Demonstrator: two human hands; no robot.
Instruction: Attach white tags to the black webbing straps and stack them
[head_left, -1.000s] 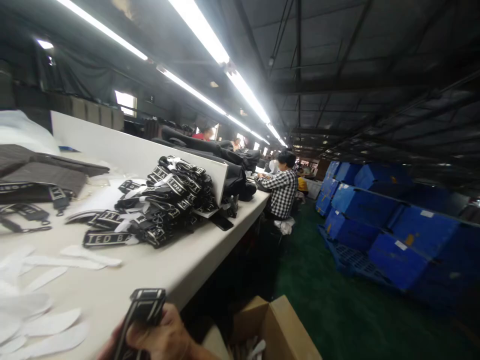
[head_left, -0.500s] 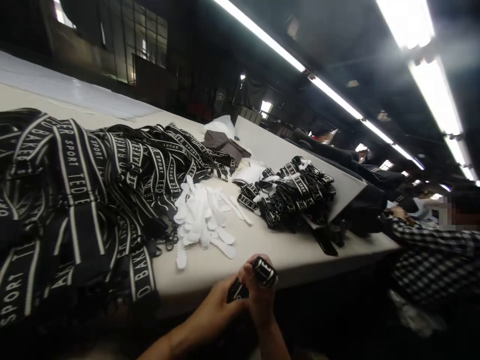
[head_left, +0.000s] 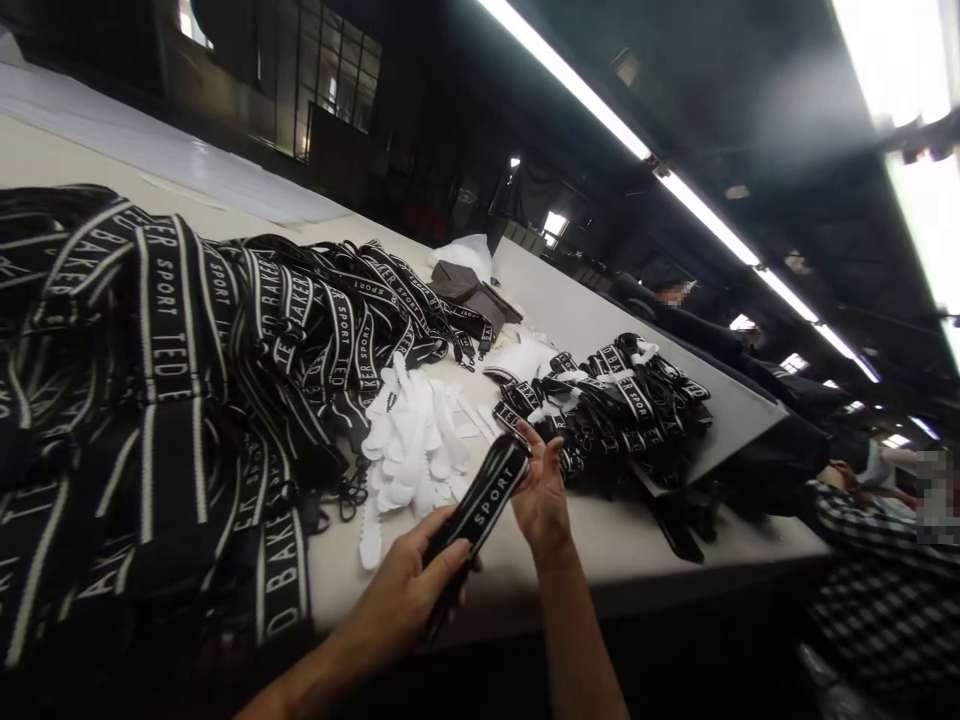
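My left hand [head_left: 431,570] grips a folded black strap [head_left: 484,505] with white "SPORT" lettering, thumb on top, the bundle slanting up to the right. Beside its upper end my right hand [head_left: 541,490] is open, fingers spread, palm partly turned up; whether it touches the strap I cannot tell. Just behind the held strap lies a heap of white notched plastic strips [head_left: 412,435]. A large pile of similar lettered black straps [head_left: 172,330] covers the left of the table. To the right sit folded strap bundles [head_left: 622,395] with white bands around them.
The pale table [head_left: 352,570] has its front edge just below my hands. A grey-brown folded piece [head_left: 472,290] and a white plastic bag [head_left: 466,255] lie farther back. An upright pale panel [head_left: 559,300] stands behind the bundles. A person in a checked shirt [head_left: 885,590] is at the right.
Both hands were closed around the folded strap near the table edge. Now the right hand has opened at its upper end, and the left holds the strap extended with its lettering showing.
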